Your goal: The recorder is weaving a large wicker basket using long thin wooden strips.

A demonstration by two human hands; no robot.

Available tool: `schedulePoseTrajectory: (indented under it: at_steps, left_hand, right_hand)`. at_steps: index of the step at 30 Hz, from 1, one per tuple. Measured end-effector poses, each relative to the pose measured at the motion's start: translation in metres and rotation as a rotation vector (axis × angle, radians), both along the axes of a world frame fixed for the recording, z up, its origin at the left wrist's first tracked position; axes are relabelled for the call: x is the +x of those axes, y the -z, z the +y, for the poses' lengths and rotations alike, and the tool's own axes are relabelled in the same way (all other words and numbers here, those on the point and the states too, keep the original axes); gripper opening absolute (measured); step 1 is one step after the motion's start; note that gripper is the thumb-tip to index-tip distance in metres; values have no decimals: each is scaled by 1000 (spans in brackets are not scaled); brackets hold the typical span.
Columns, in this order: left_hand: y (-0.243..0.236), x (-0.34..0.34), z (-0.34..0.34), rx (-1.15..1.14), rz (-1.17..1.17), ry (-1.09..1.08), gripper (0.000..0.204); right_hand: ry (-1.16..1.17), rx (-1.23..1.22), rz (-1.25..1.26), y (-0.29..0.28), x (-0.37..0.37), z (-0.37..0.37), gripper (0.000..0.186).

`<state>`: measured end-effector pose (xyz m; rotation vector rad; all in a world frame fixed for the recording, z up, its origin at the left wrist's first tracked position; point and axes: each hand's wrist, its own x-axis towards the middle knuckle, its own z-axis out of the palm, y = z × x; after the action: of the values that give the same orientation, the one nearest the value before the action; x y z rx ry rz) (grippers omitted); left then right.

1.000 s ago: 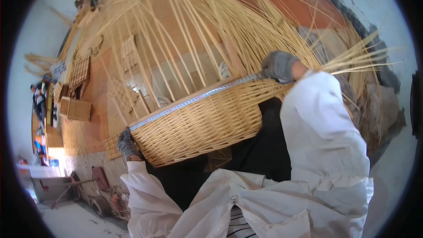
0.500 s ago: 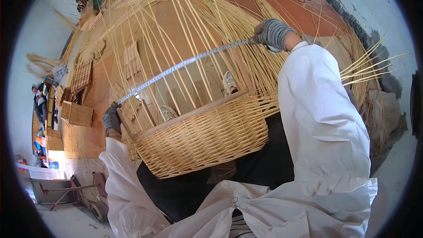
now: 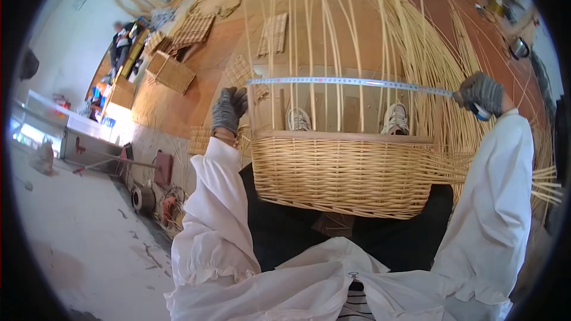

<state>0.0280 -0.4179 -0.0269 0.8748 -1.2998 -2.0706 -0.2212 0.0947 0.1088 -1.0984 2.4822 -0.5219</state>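
Observation:
My left hand (image 3: 231,107), in a grey glove, is closed at the left end of a white tape measure (image 3: 357,82), by an upright wooden piece. My right hand (image 3: 480,92), also gloved, grips the tape's case. The tape stretches straight across a row of long pale upright rods (image 3: 338,47), above the basket's wooden bar (image 3: 342,136). The woven wicker basket panel (image 3: 339,172) lies across my dark-trousered legs, with loose strands sticking out at its right end. My shoes (image 3: 298,119) show between the rods.
Loose willow bundles (image 3: 416,30) cover the floor ahead and right. At left are woven boxes (image 3: 171,71), flat woven mats (image 3: 189,34), a cluttered shelf and a person (image 3: 122,38) in dark clothing. A wheeled red tool (image 3: 163,166) sits lower left. A kettle (image 3: 519,46) stands at upper right.
The tape has risen from the basket's bar to higher on the rods. Both hands moved away from the bar with it. My view has turned, so the basket appears level and farther right.

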Motion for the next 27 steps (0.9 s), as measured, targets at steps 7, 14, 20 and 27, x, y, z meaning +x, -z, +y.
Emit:
schedulePoseTrajectory:
  at_steps: [7, 14, 20, 27]
  left_hand:
    - [-28, 24, 10, -206, -188, -55, 40]
    - [-13, 21, 2, -241, -232, -73, 41]
    - [-1, 12, -4, -291, -63, -61, 32]
    - [-5, 20, -4, -288, -118, -93, 23]
  right_hand:
    - [127, -73, -238, -5, 1, -17, 26]
    - [121, -81, -192, 0, 1, -14, 25]
    - [-256, -51, 100, 5, -12, -6, 28]
    - [172, 138, -120, 4, -11, -15, 29]
